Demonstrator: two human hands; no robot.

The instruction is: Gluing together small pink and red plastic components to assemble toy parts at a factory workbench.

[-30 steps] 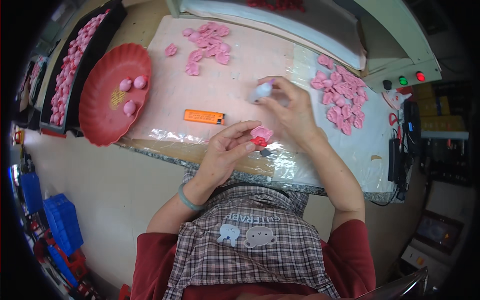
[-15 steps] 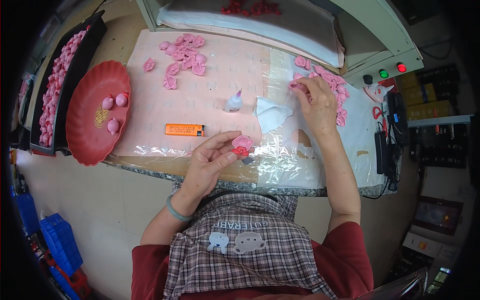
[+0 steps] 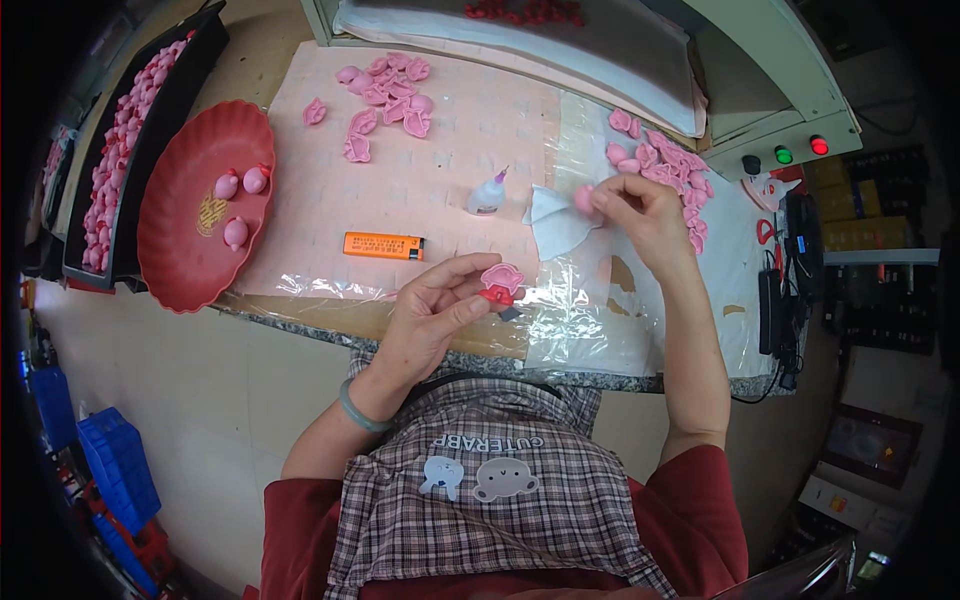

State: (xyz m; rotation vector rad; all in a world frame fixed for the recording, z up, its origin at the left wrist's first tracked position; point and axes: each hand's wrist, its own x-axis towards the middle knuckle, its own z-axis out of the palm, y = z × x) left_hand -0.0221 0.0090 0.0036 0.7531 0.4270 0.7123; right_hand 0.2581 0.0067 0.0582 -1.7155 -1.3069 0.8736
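Note:
My left hand (image 3: pixel 440 308), near the table's front edge, pinches a small figure part (image 3: pixel 502 282), a hollow pink shell with a red piece at its base. Between the thumb and fingers of my right hand (image 3: pixel 640 215) is a rounded pink plastic piece (image 3: pixel 585 199), held just over a white cloth (image 3: pixel 562 222). Behind that hand lies a pile of pink shell pieces (image 3: pixel 660 160). A small bottle with a purple needle tip (image 3: pixel 488 195) stands upright left of the cloth. An orange lighter (image 3: pixel 384 246) lies above and left of my left hand.
A red scalloped bowl (image 3: pixel 180 262) holds three pink figures. Beyond it stands a long black tray (image 3: pixel 75 235) full of similar pieces. More pink shells (image 3: pixel 385 92) lie at the back left. A pale cabinet (image 3: pixel 785 110) with lit buttons borders the back right; red-handled scissors (image 3: pixel 766 232) lie below it.
My right hand has come away from the pink pile, moving left toward the cloth with a rounded pink piece. My left hand still holds its part. The whole view has shifted slightly.

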